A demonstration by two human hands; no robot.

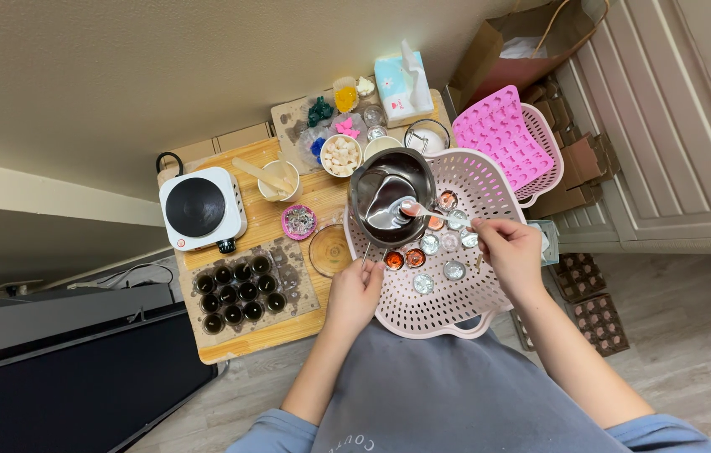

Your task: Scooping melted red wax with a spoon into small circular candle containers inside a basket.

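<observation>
I see my left hand (355, 289) closed on the handle of the steel pot (391, 201), which sits just ahead on the pink tray (490, 180), while my right hand (511, 247) pinches a spoon (422, 210) whose long axis runs leftward into it.

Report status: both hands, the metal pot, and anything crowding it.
Left hand grips pot handle. Right hand holds spoon over metal pot. Small glass cups crowd the pink basket below.

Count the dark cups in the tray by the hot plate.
11 dark cups: three rows on the tray left of the left hand, four, four, three.
</observation>
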